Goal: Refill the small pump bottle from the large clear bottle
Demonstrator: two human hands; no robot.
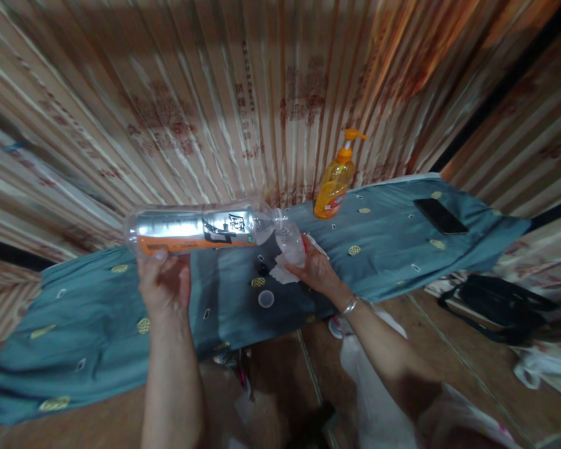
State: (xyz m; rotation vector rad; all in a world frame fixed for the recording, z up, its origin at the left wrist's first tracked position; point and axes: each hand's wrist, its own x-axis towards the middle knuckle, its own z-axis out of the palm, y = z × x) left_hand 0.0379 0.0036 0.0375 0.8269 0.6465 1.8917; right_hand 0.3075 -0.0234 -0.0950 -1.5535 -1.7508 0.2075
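Observation:
My left hand grips a large clear plastic bottle with a silver and orange label, from below near its base. That bottle lies almost level in the air, its neck pointing right. My right hand is closed around a small clear plastic bottle, tilted with its top toward the large bottle's mouth. The two mouths meet or nearly meet; I cannot tell whether liquid passes between them. A crumpled white tissue shows beneath the small bottle and right hand. On the cloth nearby sits a round translucent cap.
An orange pump bottle stands at the table's back edge. To its right lies a dark phone. A patterned blue-green cloth covers the narrow table, with a pleated curtain behind. A black bag rests at lower right.

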